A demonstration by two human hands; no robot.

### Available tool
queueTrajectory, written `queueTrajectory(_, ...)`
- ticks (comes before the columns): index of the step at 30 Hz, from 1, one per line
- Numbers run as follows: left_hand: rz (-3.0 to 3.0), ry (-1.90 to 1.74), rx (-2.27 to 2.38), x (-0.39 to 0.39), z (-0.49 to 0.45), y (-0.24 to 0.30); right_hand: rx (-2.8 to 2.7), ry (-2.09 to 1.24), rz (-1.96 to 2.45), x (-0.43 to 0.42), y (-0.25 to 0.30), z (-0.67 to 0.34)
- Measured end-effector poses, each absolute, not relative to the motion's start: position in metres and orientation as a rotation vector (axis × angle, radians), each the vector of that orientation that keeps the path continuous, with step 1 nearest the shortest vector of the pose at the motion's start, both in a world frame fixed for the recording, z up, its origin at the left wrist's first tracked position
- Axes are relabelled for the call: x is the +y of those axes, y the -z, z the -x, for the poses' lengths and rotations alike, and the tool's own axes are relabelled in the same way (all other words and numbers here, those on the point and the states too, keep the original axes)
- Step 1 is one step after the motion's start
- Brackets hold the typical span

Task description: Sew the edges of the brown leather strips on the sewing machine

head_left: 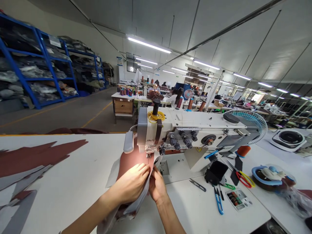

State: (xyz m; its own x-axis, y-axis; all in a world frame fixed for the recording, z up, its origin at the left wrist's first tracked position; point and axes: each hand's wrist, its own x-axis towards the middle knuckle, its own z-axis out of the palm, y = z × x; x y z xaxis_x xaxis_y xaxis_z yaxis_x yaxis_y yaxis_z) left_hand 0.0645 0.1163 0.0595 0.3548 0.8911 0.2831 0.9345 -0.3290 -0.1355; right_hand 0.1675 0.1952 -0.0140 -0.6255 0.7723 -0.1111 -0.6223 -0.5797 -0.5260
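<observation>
A white counter (pixel 73 162) carries a sewing machine (pixel 185 130), with blue shelves (pixel 36 65) of stacked material off to the left and rows of workstations under long ceiling lights beyond. A brown leather panel (pixel 134 162) lies under the machine's presser foot (pixel 149 151). The left hand (pixel 130 183) presses down on it, fingers closed together, and the right hand (pixel 157 187) pinches its edge, both grips clenched on the layers

The single head-worn view looks forward and down from close above the counter (pixel 195 208), near the left hand (pixel 130 183) and right hand (pixel 157 188). Its wide field reaches past the sewing machine (pixel 190 122) to the workshop floor (pixel 60 113).
</observation>
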Motion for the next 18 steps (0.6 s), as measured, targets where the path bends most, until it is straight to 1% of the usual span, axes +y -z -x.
queueTrajectory(8, 2.443, 0.370, -1.615, 0.115, -0.056, -0.066, -0.607, -2.198, 0.449, 0.194, 0.020, -0.167)
queueTrajectory(18, 2.489, 0.284, -1.581, 0.118, -0.049, -0.072, -0.603, -2.211, 0.487, 0.194, 0.021, -0.165)
